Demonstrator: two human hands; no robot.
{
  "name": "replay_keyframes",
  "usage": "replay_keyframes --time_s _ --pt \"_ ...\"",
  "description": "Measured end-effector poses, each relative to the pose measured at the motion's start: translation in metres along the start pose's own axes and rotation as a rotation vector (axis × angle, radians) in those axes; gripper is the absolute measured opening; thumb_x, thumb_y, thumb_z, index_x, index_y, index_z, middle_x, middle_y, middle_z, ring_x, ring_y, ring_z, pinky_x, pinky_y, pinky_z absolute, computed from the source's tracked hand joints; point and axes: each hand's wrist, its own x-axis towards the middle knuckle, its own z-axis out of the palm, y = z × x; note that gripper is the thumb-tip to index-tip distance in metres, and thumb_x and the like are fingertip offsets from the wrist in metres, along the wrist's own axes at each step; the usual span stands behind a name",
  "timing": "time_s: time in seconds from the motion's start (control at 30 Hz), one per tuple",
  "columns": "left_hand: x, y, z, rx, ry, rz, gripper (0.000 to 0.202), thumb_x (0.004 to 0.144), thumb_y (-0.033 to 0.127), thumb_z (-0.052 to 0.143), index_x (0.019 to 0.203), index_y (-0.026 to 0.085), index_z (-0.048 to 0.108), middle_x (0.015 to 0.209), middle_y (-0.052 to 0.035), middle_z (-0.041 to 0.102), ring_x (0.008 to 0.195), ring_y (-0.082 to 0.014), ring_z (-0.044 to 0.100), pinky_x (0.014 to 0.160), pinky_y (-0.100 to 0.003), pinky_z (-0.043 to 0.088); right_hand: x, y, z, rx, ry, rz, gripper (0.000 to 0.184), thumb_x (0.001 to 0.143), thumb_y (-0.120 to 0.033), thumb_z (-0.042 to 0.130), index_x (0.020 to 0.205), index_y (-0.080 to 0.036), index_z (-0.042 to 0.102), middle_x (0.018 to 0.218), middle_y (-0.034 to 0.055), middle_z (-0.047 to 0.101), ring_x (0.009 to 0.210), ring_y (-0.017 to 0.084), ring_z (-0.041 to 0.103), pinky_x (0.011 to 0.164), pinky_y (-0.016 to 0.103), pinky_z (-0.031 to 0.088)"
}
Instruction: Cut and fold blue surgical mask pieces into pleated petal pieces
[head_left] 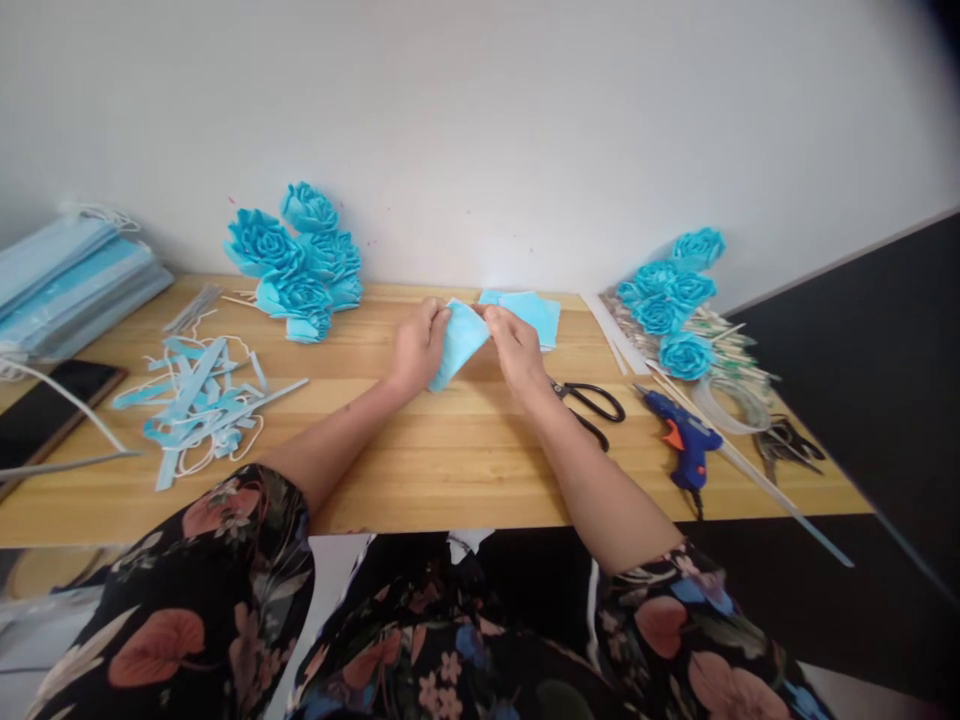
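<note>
Between my hands, above the middle of the table, is a light blue piece of mask fabric (pixel 459 342), tilted with one corner pointing down. My left hand (pixel 421 342) is closed on its left edge, thumb on top. At the upper right corner, my right hand (pixel 516 345) pinches it with the fingertips. Behind my right hand lies a small stack of cut blue fabric pieces (pixel 541 318). Black-handled scissors (pixel 596 402) rest beside my right forearm, their blades partly hidden by it.
Blue fabric roses stand in bunches at the left (pixel 296 262) and right (pixel 667 295). Cut strips and ear loops (pixel 202 400), a phone (pixel 56 410) and stacked face masks (pixel 79 280) lie left. A blue glue gun (pixel 686 440), pliers (pixel 786 445) and a glue stick (pixel 795 515) lie right.
</note>
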Motion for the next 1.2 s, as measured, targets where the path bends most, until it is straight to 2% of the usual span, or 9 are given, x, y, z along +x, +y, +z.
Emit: replay_keyframes --time_s 0.13,0.23,0.33,0.47,0.63,0.73,0.83,0.97,1.2 --pt "-0.007 0.005 0.003 0.061 -0.080 0.069 0.025 0.095 0.036 0.048 0.075 0.021 0.050 0.067 -0.0008 0.052 0.064 -0.0161 0.047 0.065 -0.030 0.034 -0.007 -0.011 0.003 -0.086 0.007 -0.081 0.037 0.091 -0.054 0.057 0.094 -0.020 0.072 0.092 0.0032 0.073 0.086 0.017 0.064 0.081 0.029 0.049" --pt "-0.008 0.005 0.005 0.054 -0.118 0.066 0.029 0.095 0.038 0.048 0.072 0.021 0.049 0.063 0.0004 0.049 0.060 -0.0147 0.045 0.062 -0.029 0.033 -0.009 -0.014 0.002 -0.186 0.062 -0.118 0.032 0.090 -0.048 0.059 0.082 -0.019 0.070 0.074 0.0001 0.067 0.070 0.014 0.057 0.070 0.026 0.045" --pt "-0.006 0.002 0.006 -0.009 -0.149 0.033 0.027 0.092 0.040 0.053 0.073 0.020 0.051 0.064 0.0009 0.052 0.061 -0.0138 0.047 0.061 -0.028 0.035 -0.007 -0.012 -0.001 -0.248 0.101 -0.137 0.032 0.092 -0.045 0.056 0.077 -0.019 0.067 0.067 -0.0017 0.060 0.065 0.013 0.051 0.065 0.026 0.041" --pt "-0.002 -0.004 0.008 -0.159 -0.174 -0.043 0.022 0.087 0.039 0.060 0.078 0.019 0.057 0.074 -0.0006 0.063 0.069 -0.0142 0.056 0.064 -0.026 0.042 -0.003 -0.009 -0.006 -0.230 0.176 -0.142 0.031 0.093 -0.045 0.053 0.078 -0.019 0.064 0.066 -0.0026 0.055 0.063 0.012 0.046 0.063 0.026 0.039" --pt "0.001 -0.010 0.010 -0.321 -0.195 -0.123 0.030 0.079 0.046 0.067 0.079 0.017 0.060 0.076 -0.0015 0.064 0.069 -0.0140 0.058 0.063 -0.025 0.043 0.001 -0.010 -0.011 -0.224 0.206 -0.131 0.030 0.091 -0.044 0.054 0.079 -0.019 0.064 0.065 -0.0031 0.052 0.061 0.011 0.042 0.060 0.025 0.037" --pt "0.003 -0.010 0.009 -0.421 -0.268 -0.166 0.039 0.074 0.053 0.070 0.081 0.016 0.061 0.077 -0.0018 0.064 0.069 -0.0138 0.057 0.063 -0.025 0.043 0.002 -0.009 -0.014 -0.229 0.217 -0.126 0.030 0.092 -0.044 0.053 0.079 -0.019 0.064 0.065 -0.0033 0.052 0.061 0.011 0.041 0.061 0.025 0.037" --pt "0.004 -0.010 0.006 -0.439 -0.351 -0.196 0.043 0.071 0.057 0.071 0.076 0.016 0.061 0.070 0.0000 0.059 0.062 -0.0117 0.052 0.058 -0.024 0.039 0.003 -0.007 -0.016 -0.222 0.232 -0.132 0.032 0.092 -0.044 0.053 0.078 -0.018 0.064 0.064 -0.0034 0.051 0.060 0.011 0.040 0.061 0.025 0.037" --pt "0.004 -0.006 0.002 -0.422 -0.400 -0.212 0.044 0.070 0.058 0.072 0.069 0.016 0.057 0.062 0.0020 0.050 0.056 -0.0091 0.044 0.051 -0.022 0.033 0.007 -0.005 -0.020 -0.268 0.227 -0.139 0.031 0.091 -0.044 0.055 0.077 -0.019 0.065 0.063 -0.0033 0.051 0.060 0.011 0.041 0.059 0.025 0.036" --pt "0.004 0.004 0.004 -0.467 -0.443 -0.175 0.044 0.072 0.057 0.072 0.075 0.017 0.055 0.064 0.0031 0.050 0.056 -0.0082 0.045 0.053 -0.021 0.037 0.011 -0.003 -0.026 -0.216 0.221 -0.133 0.029 0.090 -0.042 0.056 0.078 -0.018 0.067 0.064 -0.0030 0.053 0.063 0.012 0.044 0.060 0.025 0.038"
